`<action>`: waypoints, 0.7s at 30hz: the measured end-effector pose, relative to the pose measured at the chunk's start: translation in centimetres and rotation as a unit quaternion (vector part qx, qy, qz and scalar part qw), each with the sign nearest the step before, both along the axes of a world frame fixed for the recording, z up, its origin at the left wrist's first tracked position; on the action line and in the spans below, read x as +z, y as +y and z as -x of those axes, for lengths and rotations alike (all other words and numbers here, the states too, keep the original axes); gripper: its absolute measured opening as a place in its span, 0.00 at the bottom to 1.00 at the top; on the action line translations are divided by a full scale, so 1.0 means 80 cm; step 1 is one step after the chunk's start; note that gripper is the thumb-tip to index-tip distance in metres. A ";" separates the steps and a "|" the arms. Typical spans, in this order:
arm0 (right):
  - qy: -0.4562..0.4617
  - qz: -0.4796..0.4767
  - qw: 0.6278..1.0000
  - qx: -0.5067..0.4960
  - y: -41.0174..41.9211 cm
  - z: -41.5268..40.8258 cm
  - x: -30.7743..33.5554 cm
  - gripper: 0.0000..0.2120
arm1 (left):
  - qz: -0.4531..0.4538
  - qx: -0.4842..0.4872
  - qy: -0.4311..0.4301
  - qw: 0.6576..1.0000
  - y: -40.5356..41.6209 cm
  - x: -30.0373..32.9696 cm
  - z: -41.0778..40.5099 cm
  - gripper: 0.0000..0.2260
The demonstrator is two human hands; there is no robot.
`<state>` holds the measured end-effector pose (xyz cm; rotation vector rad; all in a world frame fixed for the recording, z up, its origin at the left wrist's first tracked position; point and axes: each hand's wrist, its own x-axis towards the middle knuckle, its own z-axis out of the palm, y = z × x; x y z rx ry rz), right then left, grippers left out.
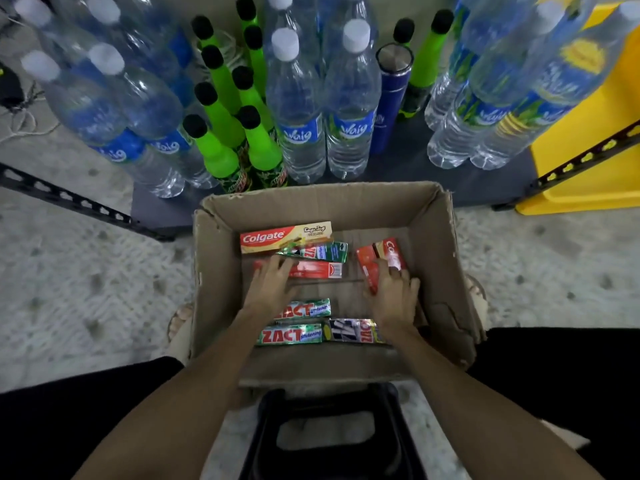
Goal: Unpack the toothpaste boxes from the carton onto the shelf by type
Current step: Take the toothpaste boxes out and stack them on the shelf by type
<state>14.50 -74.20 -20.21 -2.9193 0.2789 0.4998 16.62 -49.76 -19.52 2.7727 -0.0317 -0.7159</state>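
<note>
Left hand: grip loose, fingers straight, resting on a red toothpaste box lying left-right. Right hand: grip curled round a red Colgate box, long axis pointing away from the person. Both are inside the open carton, worn corrugated cardboard with ragged rims, which sits on a speckled grey floor. Also flat on the carton bottom: cream Colgate box and glossy green Zact boxes, mostly left-right. Beyond sits the dark shelf with clear water bottles and green bottles.
</note>
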 end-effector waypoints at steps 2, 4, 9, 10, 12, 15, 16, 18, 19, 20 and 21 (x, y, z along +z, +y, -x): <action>-0.002 0.030 1.000 -0.005 0.001 0.001 -0.004 0.33 | -0.004 -0.018 -0.006 1.000 0.005 -0.007 -0.005 0.29; -0.011 0.043 0.999 -0.013 0.003 0.004 -0.006 0.33 | -0.003 -0.028 -0.017 0.999 0.009 -0.012 -0.009 0.28; -0.039 -0.008 0.999 -0.036 0.001 0.009 -0.012 0.30 | -0.003 -0.025 -0.015 1.000 0.009 -0.021 -0.009 0.30; -0.044 -0.027 0.998 -0.045 0.000 0.008 -0.014 0.29 | -0.004 -0.022 -0.014 1.000 0.008 -0.022 -0.008 0.30; -0.035 -0.077 0.994 -0.063 -0.005 0.005 -0.020 0.29 | 0.002 -0.015 -0.008 1.000 0.007 -0.023 -0.006 0.31; -0.016 -0.132 0.988 -0.079 -0.015 0.003 -0.029 0.29 | 0.029 0.000 0.017 0.999 0.008 -0.027 -0.002 0.30; -0.015 -0.150 0.985 -0.088 -0.018 0.002 -0.029 0.29 | 0.040 0.005 0.030 0.999 0.009 -0.029 0.000 0.30; -0.015 -0.171 0.981 -0.095 -0.020 0.002 -0.027 0.29 | 0.053 0.013 0.047 0.997 0.013 -0.034 0.004 0.30; -0.017 -0.159 0.983 -0.085 -0.020 0.002 -0.027 0.31 | 0.051 0.012 0.046 0.998 0.015 -0.036 0.006 0.29; -0.018 -0.133 0.989 -0.068 -0.018 0.004 -0.027 0.34 | 0.044 0.008 0.041 0.998 0.016 -0.037 0.008 0.28; -0.017 -0.107 0.993 -0.052 -0.016 0.006 -0.027 0.37 | 0.035 0.001 0.036 0.999 0.016 -0.038 0.009 0.27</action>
